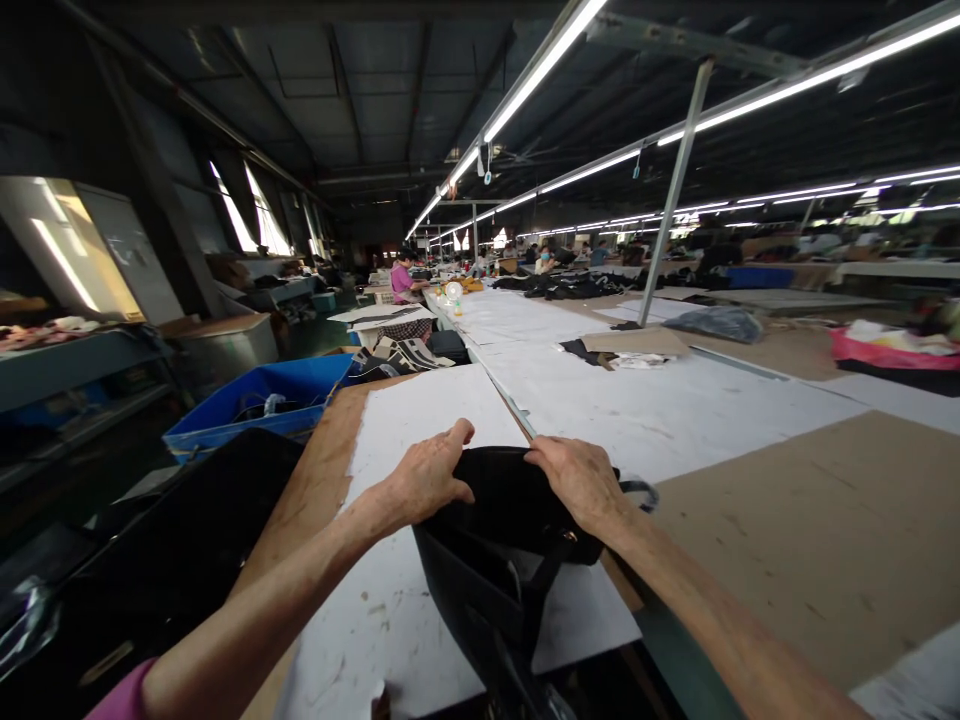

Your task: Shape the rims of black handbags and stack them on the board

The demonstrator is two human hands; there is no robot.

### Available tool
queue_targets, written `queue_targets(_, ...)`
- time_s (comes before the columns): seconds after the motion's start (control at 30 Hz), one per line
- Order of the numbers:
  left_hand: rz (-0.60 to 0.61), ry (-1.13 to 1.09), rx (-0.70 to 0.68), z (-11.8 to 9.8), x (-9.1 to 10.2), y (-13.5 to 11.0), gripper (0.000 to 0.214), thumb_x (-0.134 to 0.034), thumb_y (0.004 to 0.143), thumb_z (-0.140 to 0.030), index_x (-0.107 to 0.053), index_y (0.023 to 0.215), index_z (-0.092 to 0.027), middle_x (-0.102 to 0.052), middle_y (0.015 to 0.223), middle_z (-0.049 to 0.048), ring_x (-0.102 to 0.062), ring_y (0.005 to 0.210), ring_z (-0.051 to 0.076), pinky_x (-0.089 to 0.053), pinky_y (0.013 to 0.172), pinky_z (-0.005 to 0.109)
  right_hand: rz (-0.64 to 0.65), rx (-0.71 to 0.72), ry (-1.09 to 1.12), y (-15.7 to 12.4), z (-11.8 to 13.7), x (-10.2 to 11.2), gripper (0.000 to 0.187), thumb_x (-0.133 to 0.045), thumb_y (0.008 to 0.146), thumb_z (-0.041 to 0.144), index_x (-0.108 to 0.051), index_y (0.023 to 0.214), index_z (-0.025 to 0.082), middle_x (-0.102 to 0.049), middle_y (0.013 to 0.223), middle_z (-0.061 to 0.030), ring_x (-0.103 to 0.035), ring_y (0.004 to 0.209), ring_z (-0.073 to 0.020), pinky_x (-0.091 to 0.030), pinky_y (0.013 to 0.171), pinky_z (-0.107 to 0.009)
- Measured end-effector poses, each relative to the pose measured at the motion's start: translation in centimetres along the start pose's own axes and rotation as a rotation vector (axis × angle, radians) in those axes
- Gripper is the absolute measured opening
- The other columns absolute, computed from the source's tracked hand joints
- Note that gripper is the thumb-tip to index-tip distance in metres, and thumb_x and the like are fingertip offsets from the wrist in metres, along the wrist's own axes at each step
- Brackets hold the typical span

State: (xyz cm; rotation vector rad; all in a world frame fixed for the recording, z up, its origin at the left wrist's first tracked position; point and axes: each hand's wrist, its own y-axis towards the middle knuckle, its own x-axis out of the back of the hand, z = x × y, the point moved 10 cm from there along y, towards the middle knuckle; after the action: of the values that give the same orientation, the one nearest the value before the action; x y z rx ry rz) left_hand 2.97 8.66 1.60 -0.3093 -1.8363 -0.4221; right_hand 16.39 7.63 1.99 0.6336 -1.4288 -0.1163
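A black handbag (480,570) rests on the white paper at the near edge of the table, its mouth facing up toward me. My right hand (581,480) pinches the far rim on its right side, thumb and fingers closed over the edge. At the rim's left corner is my left hand (431,475), thumb and forefinger spread apart, touching the bag; its other fingers are hidden. A dark strap with a small gold-coloured ring (571,537) shows below my right hand. Beyond that wrist, a dark handle loop (641,493) sticks out.
A blue bin (255,395) and a heap of black material (172,560) lie to the left. White paper (645,395) and brown board (817,520) cover the tabletops. A metal post (675,190) rises at right. A person in pink (405,277) is further back.
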Motion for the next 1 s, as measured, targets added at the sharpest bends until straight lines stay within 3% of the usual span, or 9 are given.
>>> queue_targets(0.23, 0.062, -0.014, -0.025, 1.3, -0.3, -0.2, 0.039, -0.056, 0.066, -0.016, -0.047, 0.103, -0.022, -0.061, 0.098, 0.003, -0.056, 0.09, 0.019, -0.041, 0.075, 0.026, 0.036, 0.005, 0.015, -0.1, -0.3, -0.1, 0.025, -0.041, 0.086, 0.035, -0.057, 0.071, 0.023, -0.066, 0.068, 0.002, -0.059, 0.065, -0.0128, -0.026, 0.055, -0.024)
queue_targets(0.53, 0.013, 0.019, -0.113, -0.3, 0.1, -0.3, 0.033, -0.051, 0.076, -0.021, -0.053, 0.109, -0.021, -0.059, 0.106, 0.0041, -0.052, 0.1, 0.019, -0.039, 0.086, 0.028, -0.033, 0.041, -0.032, -1.1, 0.5, 0.5, 0.023, -0.042, 0.086, 0.032, -0.055, 0.072, 0.021, -0.065, 0.066, 0.0, -0.059, 0.064, -0.0137, -0.026, 0.054, -0.025)
queue_targets(0.8, 0.07, 0.269, -0.096, -0.6, -1.2, -0.4, 0.053, -0.066, 0.062, -0.031, -0.047, 0.11, -0.021, -0.042, 0.123, 0.0088, -0.055, 0.092, 0.025, -0.045, 0.072, 0.032, -0.037, 0.054, -0.109, -1.5, 1.0, 0.6, 0.018, -0.041, 0.086, 0.031, -0.055, 0.078, 0.022, -0.065, 0.066, 0.0004, -0.059, 0.063, -0.0154, -0.025, 0.053, -0.026)
queue_targets(1.0, 0.032, 0.276, -0.056, 0.1, -0.4, -0.4, 0.024, -0.057, 0.069, -0.02, -0.051, 0.092, -0.018, -0.054, 0.098, 0.0057, -0.056, 0.087, 0.022, -0.043, 0.07, 0.03, -0.03, 0.066, -0.096, -1.6, 0.9, 0.5, 0.021, -0.041, 0.086, 0.034, -0.056, 0.076, 0.022, -0.065, 0.065, 0.0006, -0.059, 0.061, -0.0145, -0.024, 0.052, -0.025)
